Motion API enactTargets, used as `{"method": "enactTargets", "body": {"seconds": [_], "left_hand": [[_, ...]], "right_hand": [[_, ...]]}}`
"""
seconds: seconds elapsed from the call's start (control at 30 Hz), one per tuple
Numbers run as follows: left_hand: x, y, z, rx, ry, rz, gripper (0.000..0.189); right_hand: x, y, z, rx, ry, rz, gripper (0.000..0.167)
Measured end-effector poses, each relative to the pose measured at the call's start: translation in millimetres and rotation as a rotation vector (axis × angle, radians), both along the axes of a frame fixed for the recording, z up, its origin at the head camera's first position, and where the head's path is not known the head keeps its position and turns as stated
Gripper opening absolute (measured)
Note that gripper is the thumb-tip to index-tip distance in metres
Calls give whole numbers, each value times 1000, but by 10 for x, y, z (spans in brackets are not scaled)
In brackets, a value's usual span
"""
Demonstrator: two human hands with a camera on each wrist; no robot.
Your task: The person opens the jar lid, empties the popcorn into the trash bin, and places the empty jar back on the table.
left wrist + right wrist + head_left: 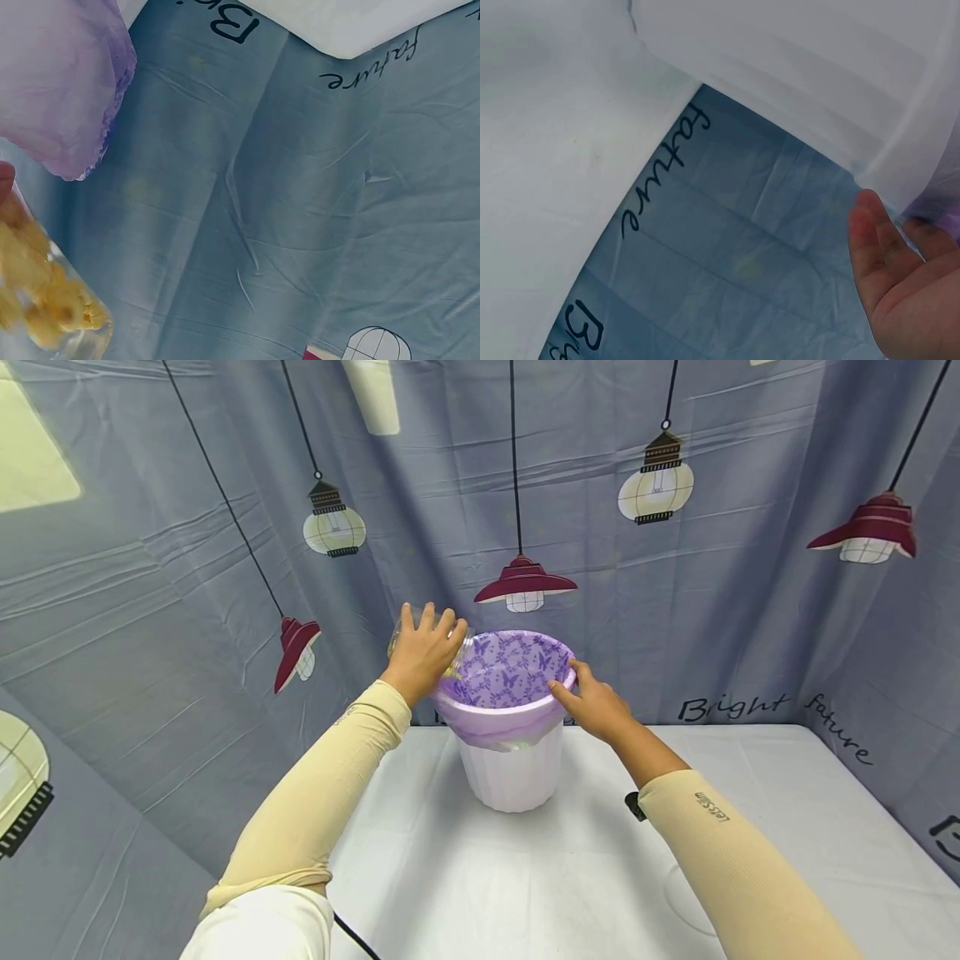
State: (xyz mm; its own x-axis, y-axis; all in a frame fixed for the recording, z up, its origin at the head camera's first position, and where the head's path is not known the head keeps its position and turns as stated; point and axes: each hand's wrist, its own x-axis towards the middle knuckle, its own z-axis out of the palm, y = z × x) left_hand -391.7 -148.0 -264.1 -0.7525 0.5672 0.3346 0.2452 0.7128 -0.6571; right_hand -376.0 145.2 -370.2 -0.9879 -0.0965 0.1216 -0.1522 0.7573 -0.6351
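Note:
A white trash bin [510, 777] stands on the table, lined with a purple bag [510, 670] folded over its rim and patterned with butterflies inside. At the bin's left rim, my left hand [426, 652] holds a clear jar [467, 647], tilted and mostly hidden behind the hand. Yellow pieces [56, 307] lie inside the jar in the left wrist view; their exact kind is blurred. My right hand [597, 703] grips the bin's right rim, thumb near the inner side. The right wrist view has the same hand beside the bin's white wall [795, 67].
The white tabletop [480, 877] spreads in front of the bin. Behind it hangs a grey-blue curtain [735, 635] printed with lamps and lettering. A black cable [354, 935] runs by the near left edge.

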Motion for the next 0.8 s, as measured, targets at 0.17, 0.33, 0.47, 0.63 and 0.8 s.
{"method": "enactTargets", "body": {"seconds": [0.17,0.33,0.47,0.63,0.8], "left_hand": [[2,3,4,-9,17,-8,84],[9,-1,-16,-9,27,-17,81],[18,-3,-25,-9,22,-21,82],[23,6,-11,-14,34,-23,80],[21,14,5,-22,39,-34,74]], "right_hand": [[3,7,7,-4,3,2,97],[0,1,-1,6,3,4,96],[5,-1,-1,9,3,5,96],[1,-4,-3,0,3,1,96],[-3,-9,-1,5,3,5,96]]}}
